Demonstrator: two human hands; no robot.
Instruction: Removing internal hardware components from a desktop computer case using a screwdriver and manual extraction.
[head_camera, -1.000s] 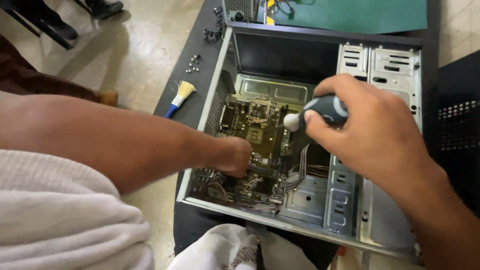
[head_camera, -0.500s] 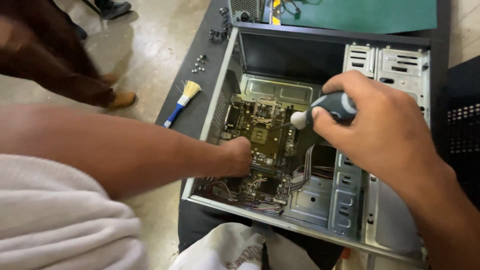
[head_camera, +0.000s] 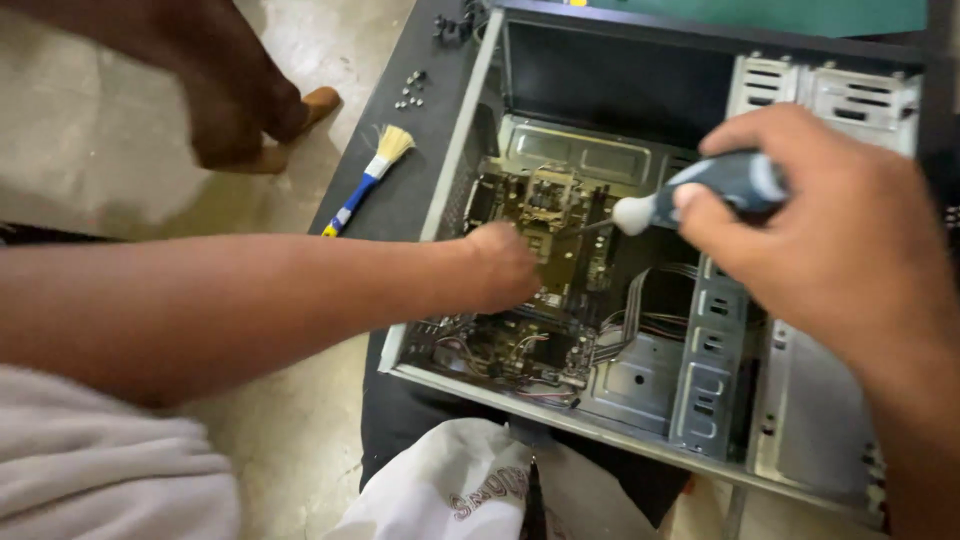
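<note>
Both hands work inside the open grey metal computer case (head_camera: 700, 390) lying on the black bench (head_camera: 400, 170): your left hand (head_camera: 505, 265) rests clenched on the green motherboard (head_camera: 545, 215); your right hand (head_camera: 830, 230) grips the grey-handled screwdriver (head_camera: 700, 190), tip over the board

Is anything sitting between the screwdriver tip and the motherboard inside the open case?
Nothing visible does. The right hand holds the screwdriver with its shaft angled toward the motherboard, and the stretch between them looks open. The left hand rests on the board just beside the tip, not across it. The grey cables lie lower down.
</note>
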